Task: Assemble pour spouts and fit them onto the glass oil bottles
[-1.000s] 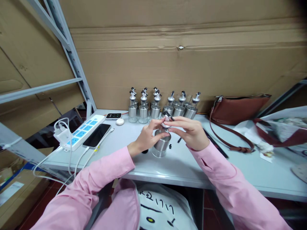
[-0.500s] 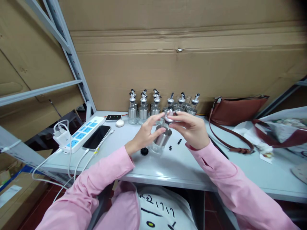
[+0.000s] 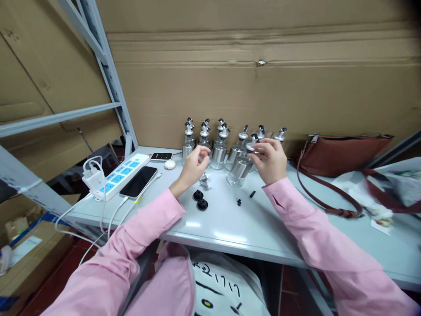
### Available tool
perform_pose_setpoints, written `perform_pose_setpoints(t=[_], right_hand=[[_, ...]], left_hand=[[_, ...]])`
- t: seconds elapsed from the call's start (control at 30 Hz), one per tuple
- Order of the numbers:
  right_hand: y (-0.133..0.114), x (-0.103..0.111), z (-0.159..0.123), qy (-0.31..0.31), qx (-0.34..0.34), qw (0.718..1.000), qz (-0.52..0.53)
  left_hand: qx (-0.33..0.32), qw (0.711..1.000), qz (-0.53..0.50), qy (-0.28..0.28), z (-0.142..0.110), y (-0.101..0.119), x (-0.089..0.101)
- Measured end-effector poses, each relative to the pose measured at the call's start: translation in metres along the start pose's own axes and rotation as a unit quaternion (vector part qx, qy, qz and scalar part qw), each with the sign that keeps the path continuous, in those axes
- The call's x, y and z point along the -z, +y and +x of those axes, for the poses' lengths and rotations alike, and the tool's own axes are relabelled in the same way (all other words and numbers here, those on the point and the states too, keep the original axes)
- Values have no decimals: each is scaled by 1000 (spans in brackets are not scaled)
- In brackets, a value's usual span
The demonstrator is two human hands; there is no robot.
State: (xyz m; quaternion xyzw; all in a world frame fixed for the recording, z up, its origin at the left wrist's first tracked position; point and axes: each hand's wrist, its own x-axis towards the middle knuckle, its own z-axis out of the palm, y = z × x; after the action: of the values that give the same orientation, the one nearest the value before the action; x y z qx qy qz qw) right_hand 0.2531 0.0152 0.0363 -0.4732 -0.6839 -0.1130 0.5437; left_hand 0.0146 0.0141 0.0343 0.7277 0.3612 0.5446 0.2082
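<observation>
A glass oil dispenser bottle (image 3: 239, 168) with a steel band and a pourer top leans slightly to the right at the front of the bottle group. My right hand (image 3: 270, 161) is closed around its upper end, and the fingers partly cover the pourer. To the left, my left hand (image 3: 194, 166) hovers above the table with curled fingers, thumb and forefinger apart, holding nothing visible. Below it lie small silvery-white pieces (image 3: 204, 180), too blurred to name. Two round black stoppers (image 3: 202, 204) sit nearer the front edge.
Several similar bottles (image 3: 218, 153) stand along the cardboard wall. Small black parts (image 3: 252, 194) lie right of centre on the table (image 3: 210, 230). A power strip (image 3: 123, 175), phone (image 3: 139, 182) and white cables are on the left, a brown bag (image 3: 345, 156) on the right.
The bottle has moved back and right with my right hand. My left hand has come off its top and shifted away. The silvery pieces and a second black stopper now show.
</observation>
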Motion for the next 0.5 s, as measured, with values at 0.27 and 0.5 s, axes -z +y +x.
perform_pose_setpoints(t=[0.27, 0.5], right_hand=[[14, -9, -29, -137, 96, 972, -166], [16, -23, -18, -237, 66, 941, -233]], left_hand=[[-75, 990, 113, -27, 4, -12, 9], [-139, 971, 187, -51, -1, -8, 10]])
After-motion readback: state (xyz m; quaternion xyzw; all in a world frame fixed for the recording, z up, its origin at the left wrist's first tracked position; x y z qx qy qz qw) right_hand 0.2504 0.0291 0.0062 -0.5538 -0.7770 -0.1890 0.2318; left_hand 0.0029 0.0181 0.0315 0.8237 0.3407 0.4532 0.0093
